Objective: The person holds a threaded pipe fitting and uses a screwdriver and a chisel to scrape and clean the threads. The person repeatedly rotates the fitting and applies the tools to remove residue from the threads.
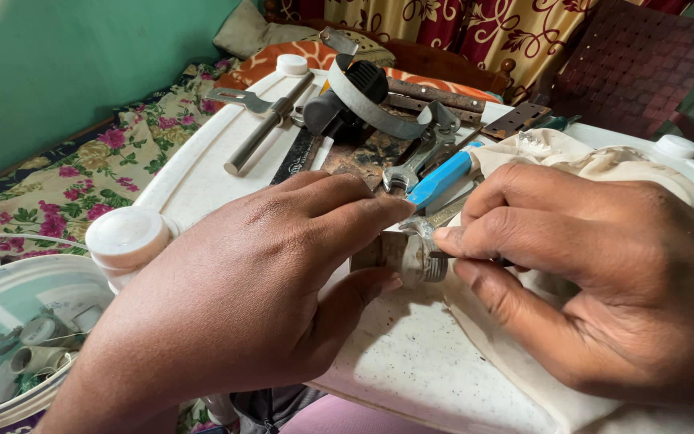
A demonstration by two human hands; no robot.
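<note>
Head view: left hand (259,281) gripped a short metal pipe fitting (402,255), thumb under and fingers over, holding it just above the white plastic table (411,362). Right hand (596,273) pinched at the fitting's threaded end, thumb and forefinger closed on it; something thin and pale sat at the threads, too small to tell if tape or a ring. Judged mid-job: fitting in hand and being worked at the threads, no other part joined to it yet, none of the tools picked up.

Around: blue-handled tool (441,179) and open-ended spanner (415,161) just behind the fitting, steel rod (265,133) and black strap tool (355,92) further back. Cream cloth (580,161) lay under the right hand. White bucket (10,337) with small fittings sat lower left, off the table. Tool pile crowded the space behind the hands; the near table edge was bare
</note>
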